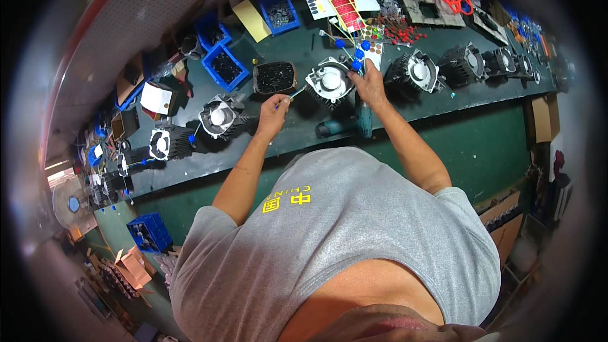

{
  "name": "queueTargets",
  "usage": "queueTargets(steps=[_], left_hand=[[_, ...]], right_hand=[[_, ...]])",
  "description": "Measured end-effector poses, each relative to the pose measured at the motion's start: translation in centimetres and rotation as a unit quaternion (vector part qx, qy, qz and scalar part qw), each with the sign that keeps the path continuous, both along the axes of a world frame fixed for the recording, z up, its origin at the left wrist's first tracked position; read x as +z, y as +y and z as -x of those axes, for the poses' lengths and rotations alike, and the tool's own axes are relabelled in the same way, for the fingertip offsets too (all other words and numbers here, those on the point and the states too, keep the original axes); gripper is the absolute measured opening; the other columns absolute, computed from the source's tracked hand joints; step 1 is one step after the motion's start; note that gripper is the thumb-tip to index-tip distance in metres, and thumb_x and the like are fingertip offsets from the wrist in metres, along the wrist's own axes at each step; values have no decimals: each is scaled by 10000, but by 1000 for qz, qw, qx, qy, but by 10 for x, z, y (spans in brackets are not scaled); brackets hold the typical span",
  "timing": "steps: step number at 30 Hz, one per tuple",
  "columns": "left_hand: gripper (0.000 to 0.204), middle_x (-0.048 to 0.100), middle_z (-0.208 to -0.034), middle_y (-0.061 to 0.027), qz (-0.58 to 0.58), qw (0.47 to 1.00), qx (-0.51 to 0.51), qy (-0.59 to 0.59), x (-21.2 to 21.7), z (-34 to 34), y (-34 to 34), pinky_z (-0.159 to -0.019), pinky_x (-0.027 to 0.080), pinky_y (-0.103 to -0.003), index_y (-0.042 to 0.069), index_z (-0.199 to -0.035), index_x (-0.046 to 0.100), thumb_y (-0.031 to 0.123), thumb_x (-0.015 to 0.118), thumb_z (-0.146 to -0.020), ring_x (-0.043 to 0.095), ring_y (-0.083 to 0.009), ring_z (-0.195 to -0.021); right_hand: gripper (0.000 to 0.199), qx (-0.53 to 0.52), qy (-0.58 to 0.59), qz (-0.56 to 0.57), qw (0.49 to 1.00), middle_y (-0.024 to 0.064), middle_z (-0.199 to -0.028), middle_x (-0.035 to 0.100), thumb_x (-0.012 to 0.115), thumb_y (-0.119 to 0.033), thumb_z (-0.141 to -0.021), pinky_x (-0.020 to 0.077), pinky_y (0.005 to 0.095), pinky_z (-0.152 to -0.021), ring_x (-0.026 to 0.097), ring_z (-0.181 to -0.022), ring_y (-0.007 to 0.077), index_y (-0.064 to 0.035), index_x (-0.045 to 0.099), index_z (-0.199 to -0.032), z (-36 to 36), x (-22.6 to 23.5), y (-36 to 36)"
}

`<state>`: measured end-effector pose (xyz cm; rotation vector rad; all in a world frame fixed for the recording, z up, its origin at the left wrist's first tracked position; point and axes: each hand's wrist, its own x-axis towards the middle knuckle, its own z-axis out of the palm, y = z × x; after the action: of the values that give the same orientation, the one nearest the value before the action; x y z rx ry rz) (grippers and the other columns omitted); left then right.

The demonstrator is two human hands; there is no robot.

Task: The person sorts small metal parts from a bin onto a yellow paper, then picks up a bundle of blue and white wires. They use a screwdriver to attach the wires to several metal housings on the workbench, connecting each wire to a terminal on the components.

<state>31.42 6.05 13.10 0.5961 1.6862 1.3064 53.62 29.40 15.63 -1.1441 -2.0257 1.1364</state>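
A finned metal housing (329, 81) with a round white centre lies on the dark bench in front of me. My left hand (273, 114) pinches a thin light-coloured wire just left of it. Just right of the housing, my right hand (368, 83) grips a bundle of wires (356, 50) tipped with blue caps; these fan out above the housing's right rim. A teal power screwdriver (354, 123) lies on the bench below the housing, between my forearms.
More finned housings sit in a row to the left (218, 117) and right (418, 71). Blue bins (225, 66) and a black tray of small parts (274, 78) stand behind. Red-and-yellow label sheets (345, 6) lie at the back. Cardboard boxes and a blue crate (149, 231) sit on the floor.
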Motion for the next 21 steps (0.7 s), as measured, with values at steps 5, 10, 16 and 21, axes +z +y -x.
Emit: queueTargets(steps=[5,10,16,21], left_hand=[[170,537,-734,51,9,1000,-15,-15,-6,4,-1,-488,336,-210,75,-1052,712,221,630,-1024,420,-26,-557],[180,535,-737,58,15,999,-22,-27,-4,-2,9,-514,351,-192,78,-1053,705,238,626,-1030,443,-22,-606],[188,544,-742,59,36,996,-82,1,-14,18,28,-572,386,-197,77,-1032,705,245,619,-1034,462,-24,-651],[187,606,-728,6,18,977,-176,119,7,30,44,-618,446,-255,28,-931,708,203,666,-980,555,-76,-674]], right_hand=[[338,11,8,-15,1000,134,-650,565,790,-192,-817,447,429,-587,535,-578,287,-19,545,-974,1,-3,3],[328,12,-2,-9,1000,131,-651,563,786,-186,-818,451,425,-592,533,-577,274,-21,554,-981,0,-1,4],[275,17,-11,10,1000,42,-692,560,782,-136,-843,403,341,-576,441,-615,134,-24,570,-979,1,1,3],[326,16,-11,-21,1000,134,-631,552,779,-194,-831,446,430,-587,542,-565,291,-18,534,-954,0,-4,6]])
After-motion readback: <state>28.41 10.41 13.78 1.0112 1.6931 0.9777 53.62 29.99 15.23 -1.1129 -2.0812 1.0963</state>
